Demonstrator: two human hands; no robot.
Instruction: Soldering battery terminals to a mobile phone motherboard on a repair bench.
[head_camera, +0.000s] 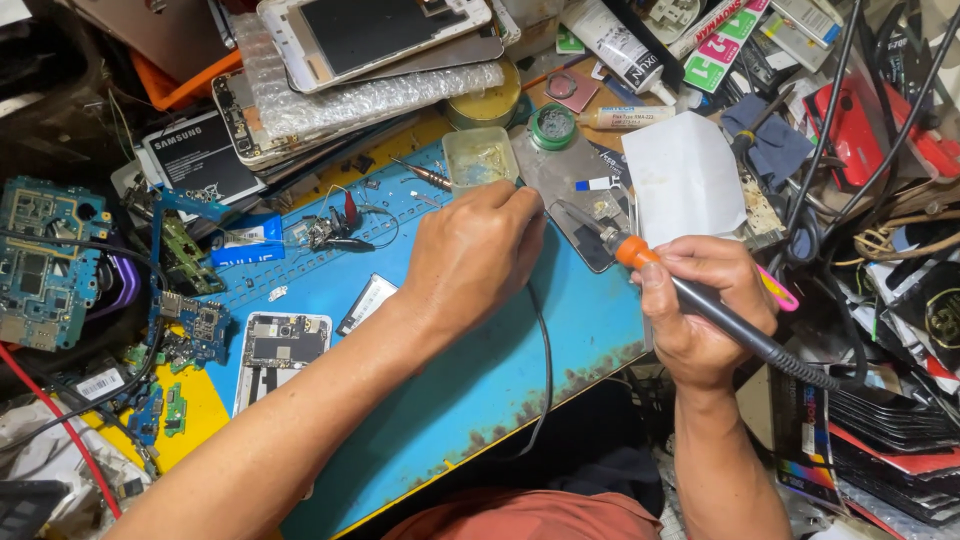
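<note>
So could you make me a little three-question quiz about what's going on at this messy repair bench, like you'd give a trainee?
1. True or false: the right hand holds a soldering iron with an orange collar.
2. Which colour is the work mat under the hands? A) green B) blue C) white
3. Fill in: the left hand rests on the mat just below a small square ______.

Key
1. True; the grip is black and its tip points up-left toward a dark phone part.
2. B
3. Tray; it is pale and shallow, set near a round green-rimmed tin.
</note>
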